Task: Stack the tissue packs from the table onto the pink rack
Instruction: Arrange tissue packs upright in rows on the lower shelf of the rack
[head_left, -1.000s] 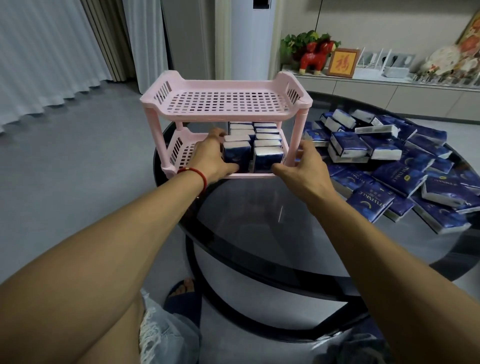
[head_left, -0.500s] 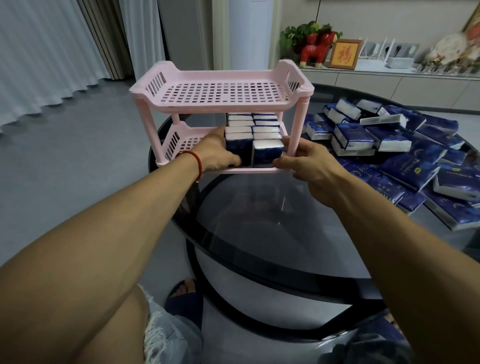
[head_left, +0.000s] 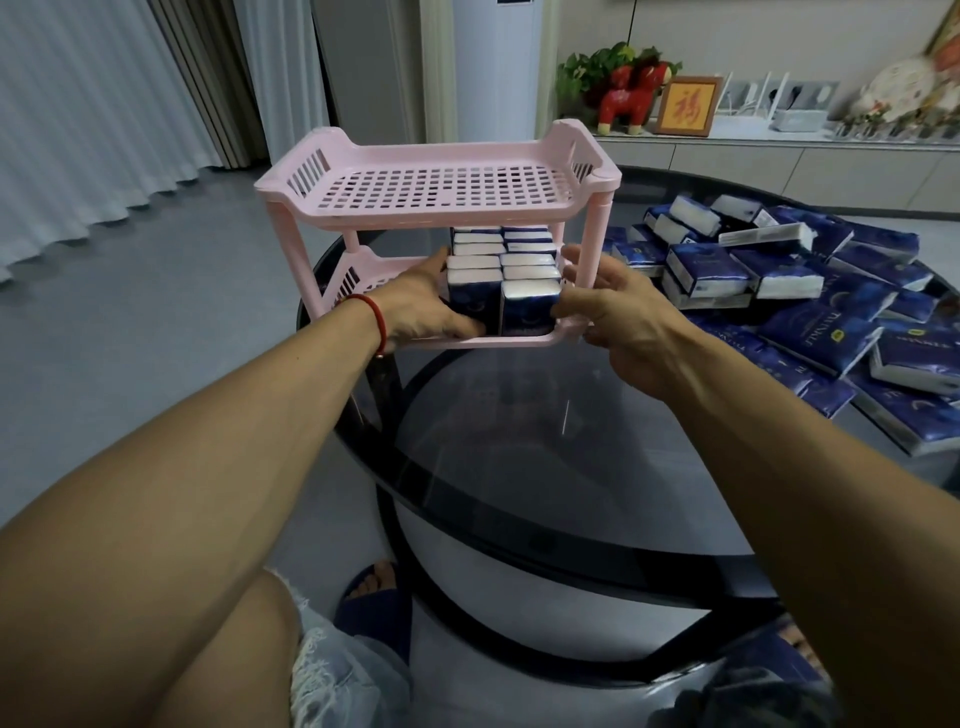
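The pink rack (head_left: 441, 187) has two tiers and stands on the round dark glass table (head_left: 545, 467). Two rows of blue and white tissue packs (head_left: 530, 306) stand upright on its lower shelf; the top shelf is bare. My left hand (head_left: 426, 306) lies along the left side of the rows, its thumb curled across the front of the front-left pack (head_left: 470, 293). My right hand (head_left: 613, 306) sits at the rack's front right post, thumb touching the front-right pack, fingers spread and relaxed. A heap of loose tissue packs (head_left: 810, 312) lies to the right.
A low cabinet (head_left: 779, 166) with a red figurine (head_left: 631, 96), a framed picture and a plant runs along the back wall. Curtains hang at the left over grey floor. My knees and sandalled feet show under the table's near edge.
My right hand has moved left from beside the rack's post to touch the front-right pack. My left hand has stayed on the front-left pack. The rack sits closer in view.
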